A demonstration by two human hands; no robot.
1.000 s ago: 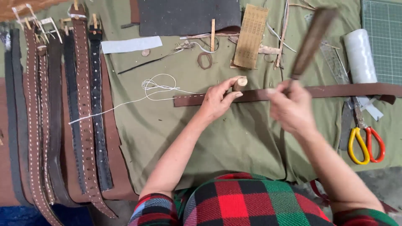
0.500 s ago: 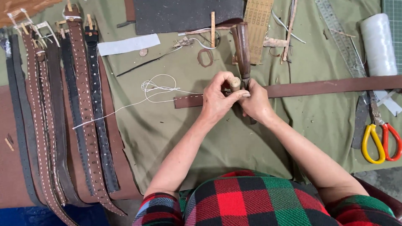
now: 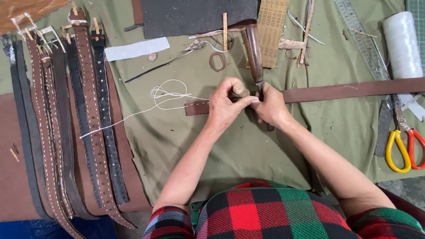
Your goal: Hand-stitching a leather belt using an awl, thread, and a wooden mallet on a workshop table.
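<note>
Brown leather strap [image 3: 336, 92] lies flat across the green cloth [image 3: 248, 150], running from centre out toward 3 o'clock. Left hand [image 3: 226, 106] pinches a small pale knob [image 3: 239, 89] at the strap, fingers closed. Right hand [image 3: 271, 106] is closed low on a wooden-handled tool [image 3: 254, 52], handle pointing to 12 o'clock. White thread [image 3: 164, 95] trails toward 9 o'clock. Finished belts [image 3: 66, 124] lie further at 9 o'clock; scissors [image 3: 405, 144] at 3 o'clock.

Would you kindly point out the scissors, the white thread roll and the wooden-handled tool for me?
scissors [image 3: 400, 148]: head view, on the yellow handle loop.
white thread roll [image 3: 401, 44]: head view, middle of the roll.
wooden-handled tool [image 3: 253, 51]: head view, middle of the brown handle.
</note>
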